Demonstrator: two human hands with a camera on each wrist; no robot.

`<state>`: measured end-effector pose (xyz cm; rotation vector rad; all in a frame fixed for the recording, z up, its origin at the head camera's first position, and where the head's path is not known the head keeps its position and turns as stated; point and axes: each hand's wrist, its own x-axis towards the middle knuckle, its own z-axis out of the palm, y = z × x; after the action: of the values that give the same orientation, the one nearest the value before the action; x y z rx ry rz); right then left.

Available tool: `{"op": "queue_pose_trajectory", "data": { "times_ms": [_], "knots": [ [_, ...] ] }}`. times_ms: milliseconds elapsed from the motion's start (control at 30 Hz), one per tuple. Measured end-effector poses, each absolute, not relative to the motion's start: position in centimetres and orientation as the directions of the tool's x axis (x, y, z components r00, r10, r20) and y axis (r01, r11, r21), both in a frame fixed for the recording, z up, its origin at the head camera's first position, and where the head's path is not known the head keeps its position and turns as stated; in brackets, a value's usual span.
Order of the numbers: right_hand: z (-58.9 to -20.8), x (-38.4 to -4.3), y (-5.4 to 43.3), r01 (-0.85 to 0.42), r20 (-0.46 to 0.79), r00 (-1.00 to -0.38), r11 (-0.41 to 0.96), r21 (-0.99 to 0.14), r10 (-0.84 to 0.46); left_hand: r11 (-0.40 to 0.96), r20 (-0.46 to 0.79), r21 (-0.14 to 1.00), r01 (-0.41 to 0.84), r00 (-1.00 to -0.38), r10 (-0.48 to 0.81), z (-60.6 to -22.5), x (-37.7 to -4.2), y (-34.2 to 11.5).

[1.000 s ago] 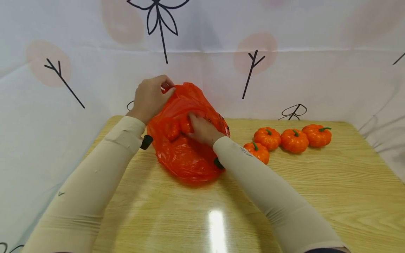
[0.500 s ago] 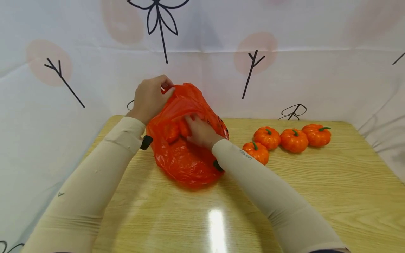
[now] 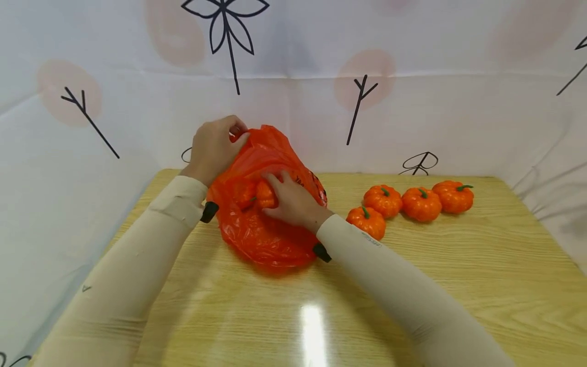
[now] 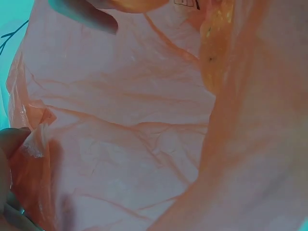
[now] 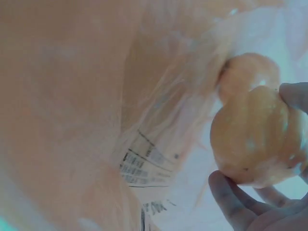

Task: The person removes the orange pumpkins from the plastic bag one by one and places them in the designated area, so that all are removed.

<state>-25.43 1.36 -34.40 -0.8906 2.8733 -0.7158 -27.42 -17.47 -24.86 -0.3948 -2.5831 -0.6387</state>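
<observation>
A red plastic bag (image 3: 275, 250) lies with its mouth spread towards me. My left hand (image 3: 212, 149) pinches its upper left rim; the left wrist view shows fingers (image 4: 7, 178) on the crumpled edge of the film. Inside the mouth, my right hand (image 3: 295, 201) grips a small orange pumpkin (image 3: 265, 195). Thumb and fingers are spread around that pumpkin (image 5: 257, 139) in the right wrist view. A second pumpkin (image 3: 243, 196) sits just left of it in the bag, partly covered in the right wrist view. The bag's deeper contents are hidden.
Several orange pumpkins with green stems, such as the nearest one (image 3: 367, 223), stand on the wooden table (image 3: 238, 316) right of the bag. A patterned white cloth (image 3: 312, 117) hangs behind the table and along its sides.
The pumpkin in my right hand has come slightly nearer and shows more clearly. My left hand keeps its hold on the rim. The head view has shifted a little.
</observation>
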Motion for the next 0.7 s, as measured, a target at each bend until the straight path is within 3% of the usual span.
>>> {"op": "queue_pose_trajectory", "data": {
  "times_ms": [500,700],
  "knots": [
    [-33.7,-19.3,6.5,-0.556,0.218,-0.808,0.584,-0.592,-0.548,0.858,0.615,0.336,0.389,-0.780,0.113,-26.6,-26.0,-17.6],
    [-33.7,-17.6,8.8,-0.518,0.212,-0.832,0.583,-0.626,-0.513,0.838,0.625,0.410,0.360,-0.780,0.030,-27.1,-25.4,-17.3]
  ]
}}
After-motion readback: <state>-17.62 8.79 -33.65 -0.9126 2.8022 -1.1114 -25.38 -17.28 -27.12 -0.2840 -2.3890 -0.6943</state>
